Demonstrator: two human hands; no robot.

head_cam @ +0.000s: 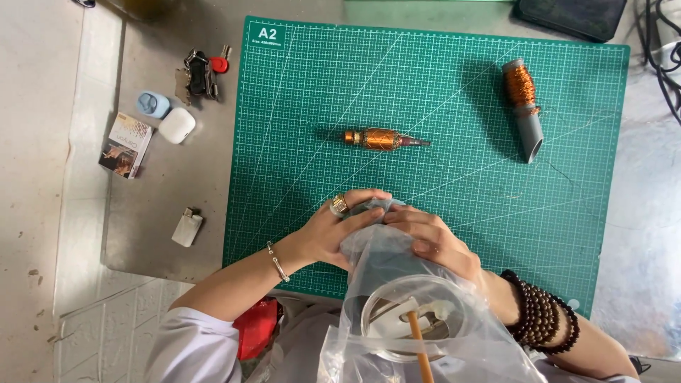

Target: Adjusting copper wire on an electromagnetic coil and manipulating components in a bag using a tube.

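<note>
While the camera looked straight down from the person's head, both hands met over the near edge of a green cutting mat that lay on a grey metal worktop. A clear plastic bag rose from the person's lap toward the mat, and its top was gathered between the two hands. The left hand, wearing a ring and a thin bracelet, had its grip closed on the left side of the bag's top. The right hand, with dark bead bracelets on the wrist, had its fingers curled shut over the right side of the same gathered plastic, touching the left fingertips. Inside the bag a round clear container showed through the film, with a thin wooden stick crossing it. Farther out on the mat, well apart from the hands, lay a small copper-wound motor armature. Near the mat's far right corner lay a grey tube wound with copper wire, a loose strand trailing from it. Left of the mat, on the bare worktop, sat a bunch of keys, a pale blue case, a white earbud case, a small printed box and a silver lighter.
</note>
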